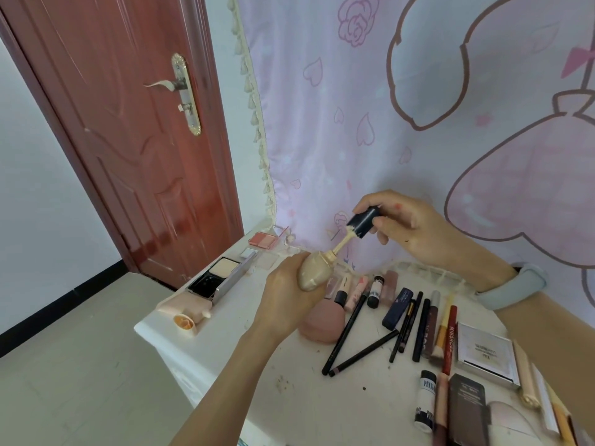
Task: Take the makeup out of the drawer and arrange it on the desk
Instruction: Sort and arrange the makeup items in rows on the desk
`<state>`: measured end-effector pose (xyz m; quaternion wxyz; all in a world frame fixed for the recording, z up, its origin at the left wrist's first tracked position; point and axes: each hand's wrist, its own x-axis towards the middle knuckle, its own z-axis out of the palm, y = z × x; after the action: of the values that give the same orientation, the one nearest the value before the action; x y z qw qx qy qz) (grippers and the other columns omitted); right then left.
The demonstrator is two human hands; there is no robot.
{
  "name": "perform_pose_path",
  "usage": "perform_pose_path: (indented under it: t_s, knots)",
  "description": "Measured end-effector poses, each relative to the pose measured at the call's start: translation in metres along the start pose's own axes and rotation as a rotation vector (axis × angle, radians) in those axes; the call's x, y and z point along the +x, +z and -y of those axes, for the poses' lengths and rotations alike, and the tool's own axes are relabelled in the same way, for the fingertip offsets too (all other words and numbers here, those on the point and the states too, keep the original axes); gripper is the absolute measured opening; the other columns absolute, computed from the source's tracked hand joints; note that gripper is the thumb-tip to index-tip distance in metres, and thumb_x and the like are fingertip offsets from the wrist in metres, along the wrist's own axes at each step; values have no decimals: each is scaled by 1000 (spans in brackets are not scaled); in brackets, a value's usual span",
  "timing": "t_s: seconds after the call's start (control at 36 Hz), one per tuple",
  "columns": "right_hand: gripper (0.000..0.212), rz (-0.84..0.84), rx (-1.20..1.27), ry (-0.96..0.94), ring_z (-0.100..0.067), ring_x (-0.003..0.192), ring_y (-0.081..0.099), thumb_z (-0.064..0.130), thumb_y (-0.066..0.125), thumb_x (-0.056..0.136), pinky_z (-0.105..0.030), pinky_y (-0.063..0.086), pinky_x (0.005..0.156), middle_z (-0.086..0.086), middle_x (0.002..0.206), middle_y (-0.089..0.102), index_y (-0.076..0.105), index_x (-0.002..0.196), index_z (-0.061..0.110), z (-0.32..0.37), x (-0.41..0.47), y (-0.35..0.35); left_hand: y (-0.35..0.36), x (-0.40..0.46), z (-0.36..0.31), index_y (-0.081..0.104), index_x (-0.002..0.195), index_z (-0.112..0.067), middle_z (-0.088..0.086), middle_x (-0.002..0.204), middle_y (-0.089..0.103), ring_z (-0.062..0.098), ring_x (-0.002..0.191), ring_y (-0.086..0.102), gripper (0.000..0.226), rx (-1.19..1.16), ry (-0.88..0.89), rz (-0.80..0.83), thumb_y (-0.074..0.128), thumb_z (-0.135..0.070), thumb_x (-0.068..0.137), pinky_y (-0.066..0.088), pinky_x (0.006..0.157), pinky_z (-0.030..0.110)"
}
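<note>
The left hand (286,297) wraps its fingers around a small beige egg-shaped foundation bottle (314,268), held up above the white desk (289,397). The bottle's neck points up and to the far right. The right hand (415,230) pinches the dark blue cap (363,222) between thumb and fingers. A beige wand (343,241) runs from the cap down into the bottle's neck. A brown egg-shaped sponge (318,323) lies on the desk just below the left hand.
</note>
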<state>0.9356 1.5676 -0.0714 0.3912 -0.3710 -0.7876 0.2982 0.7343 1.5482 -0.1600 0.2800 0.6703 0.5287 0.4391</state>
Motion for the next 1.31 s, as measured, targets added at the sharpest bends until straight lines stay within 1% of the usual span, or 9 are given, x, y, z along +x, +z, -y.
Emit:
perform_pose_path:
  t_s: [0.14, 0.28, 0.42, 0.58, 0.81, 0.92, 1.0, 1.14, 1.31]
  knots:
    - [33, 88, -58, 30, -34, 78, 52, -6, 42, 93, -43, 46, 72, -18, 102, 61, 58, 97, 23, -7, -1, -1, 0, -2, -1, 62, 102, -30, -15, 86, 64, -1, 80, 58, 29, -72, -39, 28, 70, -17, 77, 41, 64, 4]
    - [37, 122, -62, 31, 4, 74, 50, -12, 40, 91, -24, 43, 67, 2, 107, 58, 53, 88, 23, -7, -2, 5, 2, -1, -4, 62, 97, -31, -10, 85, 66, 6, 79, 59, 26, -97, -30, 32, 70, -15, 77, 42, 63, 7]
    - [36, 74, -51, 24, -27, 88, 57, -14, 38, 91, -24, 43, 66, 7, 108, 59, 53, 85, 19, -13, -1, -7, -3, -1, 3, 59, 97, -38, -19, 80, 63, -10, 74, 57, 33, -95, -39, 37, 71, -17, 75, 40, 61, 3]
    - [36, 152, -99, -6, 1, 86, 55, -13, 41, 91, -17, 46, 71, 9, 111, 57, 57, 85, 19, -3, 2, 4, 4, 2, 2, 64, 101, -24, -11, 82, 64, -6, 74, 55, 26, -47, 11, 48, 68, -15, 77, 39, 61, 4]
    - [42, -5, -42, -12, -4, 83, 57, -16, 40, 90, -15, 44, 68, 2, 112, 59, 60, 88, 21, -3, 9, -14, -1, 3, 16, 61, 103, -32, -16, 88, 65, 0, 84, 59, 30, -27, -26, 66, 70, -24, 76, 42, 66, 6]
    - [39, -171, 97, 61, -26, 84, 56, -12, 40, 92, -28, 45, 71, -12, 107, 63, 61, 98, 20, -21, 5, -21, -2, 4, 29, 57, 87, -46, -21, 73, 64, -6, 67, 56, 28, -109, -99, 2, 70, -23, 78, 40, 57, 5]
    - [37, -250, 463, 169, -19, 79, 57, -9, 37, 93, -22, 48, 66, -5, 103, 65, 61, 105, 17, -35, 1, -12, -1, 4, 37, 61, 86, -32, -20, 63, 59, -1, 57, 51, 9, -172, -166, -36, 68, -33, 80, 38, 53, 9]
    - [28, -290, 1009, 371, -17, 67, 59, -3, 42, 88, -23, 53, 61, -8, 88, 70, 62, 107, 5, -51, -1, 22, 5, 3, 46, 62, 82, -17, -13, 59, 62, -5, 56, 55, 24, -225, -229, -90, 63, -41, 84, 43, 56, 9]
    - [29, -240, 1226, 492, -19, 71, 65, 6, 53, 76, -21, 55, 64, -13, 93, 70, 63, 102, -1, -62, 7, 56, 8, 5, 55, 58, 80, -15, -4, 66, 63, 0, 55, 55, 28, -182, -260, -134, 61, -43, 85, 42, 57, 19]
